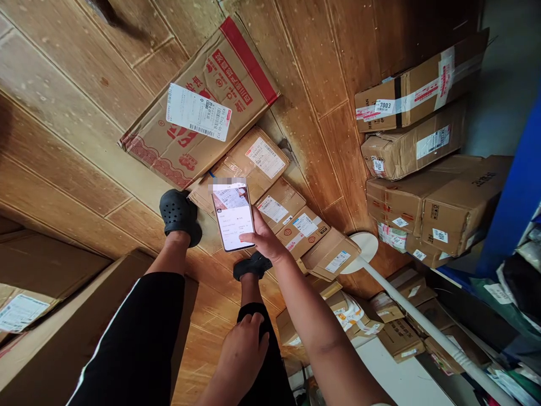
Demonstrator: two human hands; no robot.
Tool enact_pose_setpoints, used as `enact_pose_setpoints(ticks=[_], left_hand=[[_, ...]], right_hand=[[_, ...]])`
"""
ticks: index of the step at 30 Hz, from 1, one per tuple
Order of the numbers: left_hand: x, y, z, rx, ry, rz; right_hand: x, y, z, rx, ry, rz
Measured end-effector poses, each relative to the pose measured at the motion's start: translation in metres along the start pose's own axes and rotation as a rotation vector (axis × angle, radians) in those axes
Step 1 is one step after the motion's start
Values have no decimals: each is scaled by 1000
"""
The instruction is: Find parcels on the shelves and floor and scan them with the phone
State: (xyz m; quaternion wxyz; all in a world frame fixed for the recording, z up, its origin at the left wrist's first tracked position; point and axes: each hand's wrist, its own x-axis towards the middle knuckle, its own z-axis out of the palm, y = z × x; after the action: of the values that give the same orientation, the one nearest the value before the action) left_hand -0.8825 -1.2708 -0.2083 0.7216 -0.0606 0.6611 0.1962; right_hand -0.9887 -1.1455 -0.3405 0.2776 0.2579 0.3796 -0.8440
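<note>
My right hand [267, 239] is wrapped round a smartphone [230, 220] with a lit screen, its thumb over the lower part of the glass. The screen's top part shows a picture of a parcel label, with lines of text below. My left hand [244, 348] is curled closed in front of my knee, with nothing visible in it. Beyond the phone lies a large carton [198, 107] with red print and a white shipping label [198, 111]. Beside it, a smaller taped box [253, 158] is partly hidden by the phone.
Labelled boxes [304, 225] continue in a row to the right. Stacked cartons [422, 141] stand at the far right, near a blue post [507, 163]. A white pole with a round base [406, 299] crosses the lower right. Large cartons [51, 265] flank my legs at left.
</note>
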Motion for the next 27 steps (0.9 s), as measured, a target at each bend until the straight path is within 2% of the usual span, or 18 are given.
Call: enact_pose_setpoints(ticks=[4,8,15,27], left_hand=[[-1,3,-2,-31,-26,-8],[-1,4,-2,4,-12,-20],[1,6,-1,31,12,0],[0,12,-6,-23,-30,-28]], right_hand=[[-2,7,1,16,41,7],[-3,7,1,58,22,-8],[-1,1,0,63,40,-13],[2,-7,-3,117,39,9]])
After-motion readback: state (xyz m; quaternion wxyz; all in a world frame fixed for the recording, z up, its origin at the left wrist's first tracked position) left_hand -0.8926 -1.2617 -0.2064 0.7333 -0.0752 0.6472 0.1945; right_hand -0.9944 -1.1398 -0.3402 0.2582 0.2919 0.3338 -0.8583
